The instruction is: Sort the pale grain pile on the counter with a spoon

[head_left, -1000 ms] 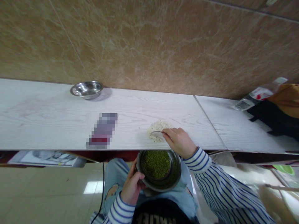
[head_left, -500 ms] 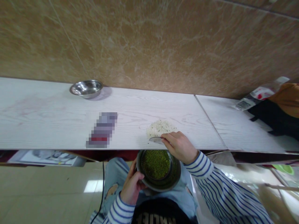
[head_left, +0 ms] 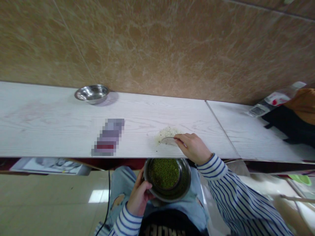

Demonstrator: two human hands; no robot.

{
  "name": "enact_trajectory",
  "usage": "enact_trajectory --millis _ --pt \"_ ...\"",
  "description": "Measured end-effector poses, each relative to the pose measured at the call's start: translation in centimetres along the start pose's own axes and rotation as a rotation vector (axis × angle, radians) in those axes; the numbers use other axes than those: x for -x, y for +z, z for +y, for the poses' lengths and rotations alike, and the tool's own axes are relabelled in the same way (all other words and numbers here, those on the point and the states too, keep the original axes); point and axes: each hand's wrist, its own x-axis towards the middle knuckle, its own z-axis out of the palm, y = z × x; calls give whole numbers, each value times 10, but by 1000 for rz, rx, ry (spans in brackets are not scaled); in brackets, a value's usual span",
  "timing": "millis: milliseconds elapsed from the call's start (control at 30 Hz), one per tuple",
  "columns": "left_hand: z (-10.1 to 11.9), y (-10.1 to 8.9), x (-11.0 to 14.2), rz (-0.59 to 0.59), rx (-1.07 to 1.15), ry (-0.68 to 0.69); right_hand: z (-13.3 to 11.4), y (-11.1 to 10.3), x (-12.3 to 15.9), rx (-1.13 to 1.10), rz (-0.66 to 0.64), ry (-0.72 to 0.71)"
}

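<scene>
My left hand [head_left: 140, 196] grips the near left rim of a steel bowl [head_left: 186, 186], its thumb over the edge. Green mung beans [head_left: 167, 172] lie inside the bowl, which is held over my lap below the counter's front edge. Above the counter, my right hand [head_left: 194, 146] pinches a thin, pale grey piece with a curved edge [head_left: 168, 141], spoon-like in outline; its exact kind is unclear. The piece is at the near side of a small heap of white rice [head_left: 167, 132] with dark specks, partly covering it.
An upright shallow steel bowl [head_left: 92, 95] stands by the wall at back left. A blurred-out flat object [head_left: 108, 137] lies on the white counter [head_left: 56, 124]. At right are a plastic bottle [head_left: 273, 100] and a black and brown bag [head_left: 292, 118].
My right hand has moved slightly right and away from me, carrying the pale piece from the heap's near edge further onto the rice. My left hand and the bowl of beans stay put.
</scene>
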Motion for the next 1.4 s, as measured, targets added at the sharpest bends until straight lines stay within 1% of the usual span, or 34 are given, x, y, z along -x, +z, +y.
enact_trajectory --millis 133,267,400,600,800,1000,1133,1233,1400 --pt "-1 -1 0 -11 -4 -3 -3 -4 4 51 84 39" --pt "-1 0 0 -14 0 -3 -12 -1 7 130 58 -7" --pt "0 0 1 -14 -13 1 -19 1 12 143 23 -54" --pt "0 -1 0 -19 -14 5 -15 -1 19 135 77 -30" --pt "1 -1 0 -6 5 -4 -16 0 25 149 57 -28" --pt "2 1 2 0 -2 -7 -16 -1 32 152 94 2" --pt "2 2 2 -4 1 -8 -20 0 35 151 56 -10" --pt "2 2 2 -19 -3 -9 -22 0 39 127 64 -10" --pt "1 0 1 -21 6 -10 -15 -4 43 110 90 6"
